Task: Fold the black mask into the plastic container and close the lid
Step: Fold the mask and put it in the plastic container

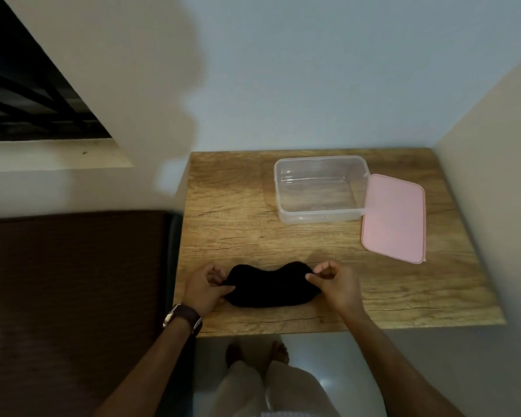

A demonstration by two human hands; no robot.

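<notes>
The black mask (269, 285) lies flat near the front edge of the wooden table (229, 206). My left hand (203, 288) pinches its left end, thumb and fingers closed on the fabric. At the mask's right end my right hand (336, 282) pinches the fabric the same way. A clear plastic container (321, 189) stands open at the back of the table. Its pink lid (394, 218) leans against the container's right side, resting on the tabletop.
Walls close in the table at the back and on the right. A dark brown surface (73, 281) adjoins the table's left side. My legs and feet (259, 356) stand on the pale floor in front of the table.
</notes>
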